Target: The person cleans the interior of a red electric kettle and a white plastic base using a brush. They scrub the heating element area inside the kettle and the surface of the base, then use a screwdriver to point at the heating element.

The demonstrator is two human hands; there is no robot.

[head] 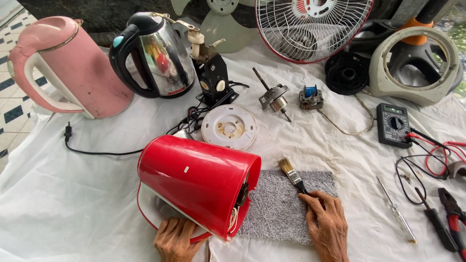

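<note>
Pink kettle (68, 65), steel kettle (158, 53), multimeter (394, 124) behind, left hand (175, 238) gripping red kettle (199, 182) on its side, right hand (327, 225) closed on brush (291, 173) over grey mat (279, 213)

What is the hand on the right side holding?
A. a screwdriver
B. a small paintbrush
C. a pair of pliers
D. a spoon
B: the right hand grips the dark handle of a small paintbrush, its bristles lying over the grey mat next to the red kettle.
</note>
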